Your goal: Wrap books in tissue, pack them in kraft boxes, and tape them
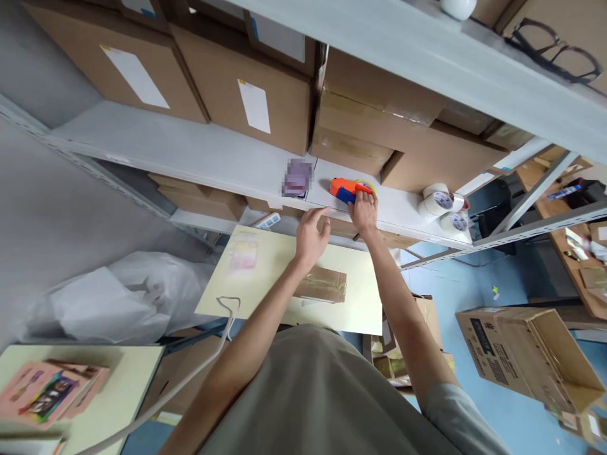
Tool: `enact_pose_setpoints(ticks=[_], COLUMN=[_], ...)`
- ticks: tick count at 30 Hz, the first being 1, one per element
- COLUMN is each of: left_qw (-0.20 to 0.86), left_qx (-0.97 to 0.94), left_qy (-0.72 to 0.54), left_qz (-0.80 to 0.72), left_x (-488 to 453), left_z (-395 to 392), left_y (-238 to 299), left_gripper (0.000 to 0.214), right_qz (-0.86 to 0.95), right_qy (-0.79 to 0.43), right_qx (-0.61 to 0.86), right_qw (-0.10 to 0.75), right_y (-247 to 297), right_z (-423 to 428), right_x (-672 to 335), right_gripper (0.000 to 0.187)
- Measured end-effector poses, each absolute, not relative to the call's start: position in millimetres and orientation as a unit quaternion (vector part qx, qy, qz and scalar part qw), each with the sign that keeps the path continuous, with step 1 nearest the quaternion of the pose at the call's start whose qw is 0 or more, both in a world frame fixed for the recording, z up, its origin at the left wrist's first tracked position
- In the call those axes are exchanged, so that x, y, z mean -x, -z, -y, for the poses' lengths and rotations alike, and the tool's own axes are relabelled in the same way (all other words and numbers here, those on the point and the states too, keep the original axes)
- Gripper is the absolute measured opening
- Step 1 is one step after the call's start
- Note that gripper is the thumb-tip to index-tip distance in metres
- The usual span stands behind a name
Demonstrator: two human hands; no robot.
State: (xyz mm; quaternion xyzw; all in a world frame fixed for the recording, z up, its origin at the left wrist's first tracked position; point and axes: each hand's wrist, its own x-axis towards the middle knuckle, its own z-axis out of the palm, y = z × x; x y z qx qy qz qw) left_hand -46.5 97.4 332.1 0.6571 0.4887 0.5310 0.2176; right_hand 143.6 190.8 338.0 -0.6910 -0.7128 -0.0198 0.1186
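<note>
On the grey-white shelf (pixel 403 215), my right hand (pixel 365 212) closes around an orange and blue tape dispenser (pixel 342 189), with a tape roll's yellowish rim just behind my fingers. My left hand (pixel 312 237) hovers at the shelf's front edge, fingers bent and apart, holding nothing. Below my hands a small taped cardboard box (pixel 327 284) lies on the pale yellow tabletop (pixel 265 291), partly hidden by my left forearm. A blurred-out purplish item (pixel 297 178) rests on the shelf to the left of the dispenser.
Large cardboard boxes (pixel 256 76) line the back of the shelf. White tape rolls (pixel 435 203) stand at its right end, and glasses (pixel 554 50) lie on the upper shelf. A grey cable (pixel 190 376) crosses at lower left. An open carton (pixel 526 354) sits on the blue floor.
</note>
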Motion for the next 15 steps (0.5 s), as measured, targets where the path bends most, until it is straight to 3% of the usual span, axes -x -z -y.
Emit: enact_pose_setpoints(ticks=[5,8,12,15], left_qw=[0.278,0.328,0.394,0.425], left_qx=[-0.62,-0.569,-0.547,-0.552], left_qy=[-0.485,-0.398,-0.247,-0.188], left_qz=[-0.551,-0.64,-0.696,-0.692], left_x=[84.7,109.8,118.1,108.7], left_z=[-66.5,-40.1,-9.1,5.5], left_y=[-262.4,-209.3,-167.9,-161.2], left_gripper=[0.033,0.035,0.033,0.032], right_qz=[0.68,0.638,0.527,0.442], right_qy=[0.043,-0.009,-0.156,-0.255], right_qx=[0.692,0.717,0.804,0.838], right_qw=[0.236,0.281,0.228,0.194], right_y=[-319.5,-282.1,-217.0,-183.7], right_z=[-141.5,-73.2,23.2,67.5], right_x=[-149.9,-150.1,-135.1,-120.8], right_gripper=[0.06,0.07,0.083,0.083])
